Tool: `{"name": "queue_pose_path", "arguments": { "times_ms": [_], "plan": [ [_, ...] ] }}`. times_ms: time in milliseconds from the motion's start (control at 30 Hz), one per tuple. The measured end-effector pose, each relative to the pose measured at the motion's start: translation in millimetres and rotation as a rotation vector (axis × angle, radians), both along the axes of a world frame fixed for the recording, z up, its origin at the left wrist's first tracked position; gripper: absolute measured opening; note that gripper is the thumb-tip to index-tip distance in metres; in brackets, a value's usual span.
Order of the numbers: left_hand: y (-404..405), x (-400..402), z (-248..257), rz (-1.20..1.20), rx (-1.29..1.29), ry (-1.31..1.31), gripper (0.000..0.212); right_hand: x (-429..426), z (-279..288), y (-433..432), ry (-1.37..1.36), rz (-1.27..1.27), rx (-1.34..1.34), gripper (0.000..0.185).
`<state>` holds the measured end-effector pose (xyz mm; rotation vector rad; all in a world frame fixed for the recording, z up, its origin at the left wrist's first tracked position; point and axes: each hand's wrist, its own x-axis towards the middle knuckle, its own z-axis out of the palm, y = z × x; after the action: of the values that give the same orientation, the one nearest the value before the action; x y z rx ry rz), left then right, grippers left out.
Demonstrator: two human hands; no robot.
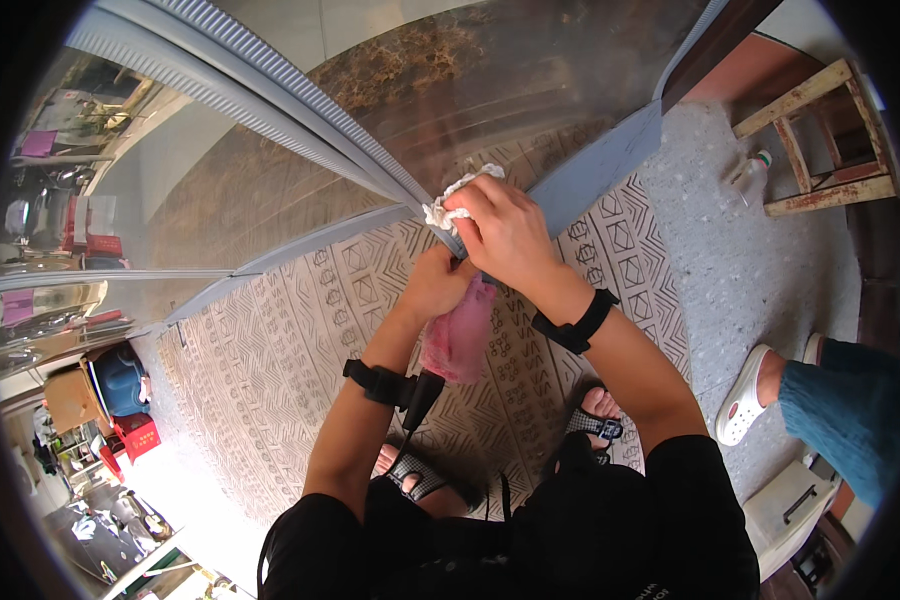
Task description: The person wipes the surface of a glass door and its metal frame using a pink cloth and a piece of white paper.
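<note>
My right hand (506,232) pinches a crumpled white cloth or tissue (457,199) against the grey ribbed edge strip (367,150) of a clear door panel, close to its lower end. Just below, my left hand (436,283) is closed at the bottom corner of that strip. A damp-looking pink cloth (459,334) hangs from the left hand; its upper part is hidden by the fingers. Clear panels (285,187) with grey lower borders (600,172) spread to both sides of the strip.
A patterned mat (292,337) lies underfoot. To the right are a worn wooden stool (829,195), a plastic bottle (750,180) on its side, and another person's white clog (742,397). A red crate (136,435) and a cardboard box (75,397) stand at left.
</note>
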<state>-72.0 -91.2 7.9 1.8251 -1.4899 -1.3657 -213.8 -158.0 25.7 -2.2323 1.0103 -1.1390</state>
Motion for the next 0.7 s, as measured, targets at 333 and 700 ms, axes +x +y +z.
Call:
{"name": "queue_pose_path", "arguments": {
  "times_ms": [333,700],
  "plan": [
    [7.9,-10.4,-7.2,0.127,0.018,0.185,0.033,-35.5,25.9,-71.7,-0.076,-0.261,-0.22,0.019],
    [10.2,-30.1,-10.7,0.139,-0.093,0.333,0.029,-66.8,0.0,-94.7,-0.265,-0.553,0.116,0.02]
  ]
}}
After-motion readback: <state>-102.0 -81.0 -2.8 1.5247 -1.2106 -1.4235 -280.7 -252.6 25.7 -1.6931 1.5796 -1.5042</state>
